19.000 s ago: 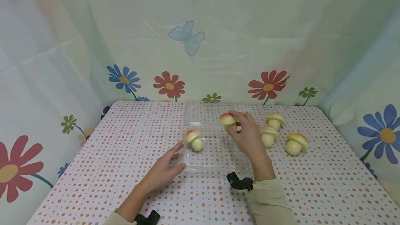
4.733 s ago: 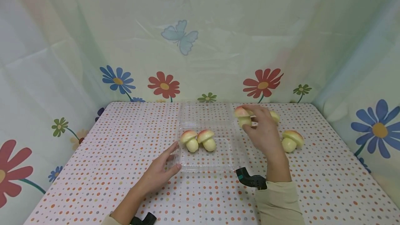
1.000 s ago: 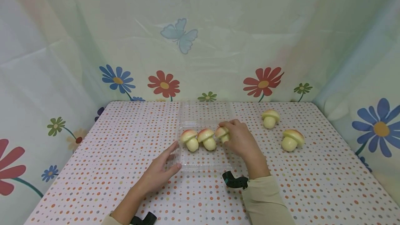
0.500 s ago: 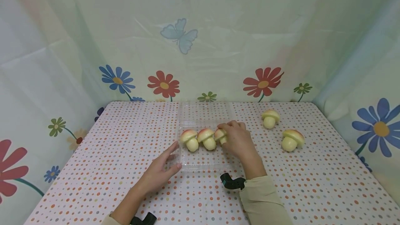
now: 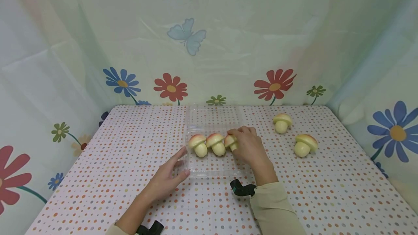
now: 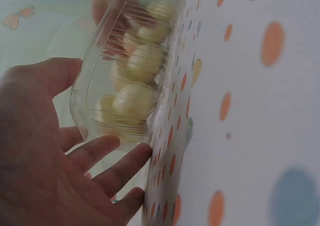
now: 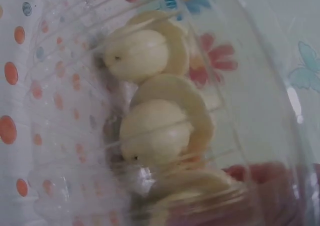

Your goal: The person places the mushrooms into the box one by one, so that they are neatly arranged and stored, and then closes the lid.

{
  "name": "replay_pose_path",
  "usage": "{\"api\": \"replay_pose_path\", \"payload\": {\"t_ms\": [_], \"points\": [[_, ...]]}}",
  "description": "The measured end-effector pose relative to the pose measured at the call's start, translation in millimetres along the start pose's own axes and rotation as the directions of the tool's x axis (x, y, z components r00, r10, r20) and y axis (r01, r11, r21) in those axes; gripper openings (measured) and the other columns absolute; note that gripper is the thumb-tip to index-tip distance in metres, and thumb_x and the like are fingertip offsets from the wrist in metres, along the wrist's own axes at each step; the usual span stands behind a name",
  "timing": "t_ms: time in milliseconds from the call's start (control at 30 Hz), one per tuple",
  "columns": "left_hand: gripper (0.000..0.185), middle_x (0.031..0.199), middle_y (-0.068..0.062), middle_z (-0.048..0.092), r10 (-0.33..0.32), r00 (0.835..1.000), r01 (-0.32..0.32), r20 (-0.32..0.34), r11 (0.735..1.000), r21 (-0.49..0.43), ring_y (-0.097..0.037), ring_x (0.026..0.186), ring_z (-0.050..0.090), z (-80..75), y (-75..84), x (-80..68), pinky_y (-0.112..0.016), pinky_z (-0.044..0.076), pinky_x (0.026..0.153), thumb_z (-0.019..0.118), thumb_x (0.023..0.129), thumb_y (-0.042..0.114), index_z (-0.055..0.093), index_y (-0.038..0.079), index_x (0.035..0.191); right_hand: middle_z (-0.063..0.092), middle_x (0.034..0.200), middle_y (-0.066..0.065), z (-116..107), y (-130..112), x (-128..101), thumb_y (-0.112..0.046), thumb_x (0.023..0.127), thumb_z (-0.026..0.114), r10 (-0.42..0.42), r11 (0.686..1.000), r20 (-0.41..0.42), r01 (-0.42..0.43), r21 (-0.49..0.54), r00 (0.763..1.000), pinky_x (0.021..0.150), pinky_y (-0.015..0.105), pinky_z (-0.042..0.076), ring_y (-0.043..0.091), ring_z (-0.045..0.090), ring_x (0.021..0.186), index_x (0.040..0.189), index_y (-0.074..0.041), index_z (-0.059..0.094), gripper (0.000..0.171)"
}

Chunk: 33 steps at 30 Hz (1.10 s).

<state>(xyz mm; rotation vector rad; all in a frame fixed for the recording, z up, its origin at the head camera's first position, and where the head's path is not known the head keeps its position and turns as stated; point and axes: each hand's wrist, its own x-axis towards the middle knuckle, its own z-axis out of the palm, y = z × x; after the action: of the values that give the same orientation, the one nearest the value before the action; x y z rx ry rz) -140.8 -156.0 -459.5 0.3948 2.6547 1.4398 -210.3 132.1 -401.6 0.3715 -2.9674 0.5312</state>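
Third mushroom (image 5: 230, 141) pinched by right hand (image 5: 249, 147), best lowered upright beside two inside clear tray (image 5: 209, 166), steadied by flat, relaxed left hand (image 5: 168, 176).

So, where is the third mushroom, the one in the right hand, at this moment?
In the head view, the third mushroom sits in the clear plastic tray at table centre, gripped by the right hand, just right of the other two mushrooms.

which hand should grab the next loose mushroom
Right. Both loose mushrooms lie on the right hand's side, while the left hand rests against the tray.
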Motion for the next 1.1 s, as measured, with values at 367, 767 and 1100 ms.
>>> {"api": "replay_pose_path", "payload": {"t_ms": [367,767,1100], "points": [[0.077,0.168,-0.002,0.035,0.0,1.0,0.0,-0.001,1.0,-0.003,-0.036,0.144,0.049,0.1,-0.4,0.5,-0.063,0.04,0.116,0.066,0.102,0.029,0.024,0.022,0.166,0.058,0.136,0.022,-1.7,1.4,1.0,-0.004,0.08,0.081,0.002,1.0,0.004,-0.002,0.022,1.0,0.1,0.062,0.05,0.047,0.048,0.132,0.139,-0.012,0.064,0.061],[0.077,0.168,0.002,0.035,-0.009,1.0,0.009,0.001,1.0,-0.023,-0.034,0.144,0.05,-0.2,0.4,0.6,-0.062,0.04,0.117,0.067,0.102,0.027,0.025,0.024,0.166,0.057,0.138,0.025,-5.8,1.4,0.2,-0.004,0.079,0.083,0.004,0.996,0.002,-0.004,0.084,1.0,0.1,0.06,0.051,0.047,0.049,0.129,0.14,-0.01,0.063,0.065],[0.077,0.168,0.003,0.034,-0.004,1.0,0.004,0.002,0.999,-0.033,-0.033,0.145,0.049,-0.3,0.0,-0.1,-0.062,0.039,0.117,0.067,0.102,0.028,0.024,0.025,0.166,0.053,0.142,0.025,-7.4,5.2,1.3,-0.004,0.083,0.079,0.016,0.99,0.038,-0.021,0.136,0.999,0.101,0.061,0.05,0.046,0.047,0.133,0.144,-0.01,0.06,0.065]]}}
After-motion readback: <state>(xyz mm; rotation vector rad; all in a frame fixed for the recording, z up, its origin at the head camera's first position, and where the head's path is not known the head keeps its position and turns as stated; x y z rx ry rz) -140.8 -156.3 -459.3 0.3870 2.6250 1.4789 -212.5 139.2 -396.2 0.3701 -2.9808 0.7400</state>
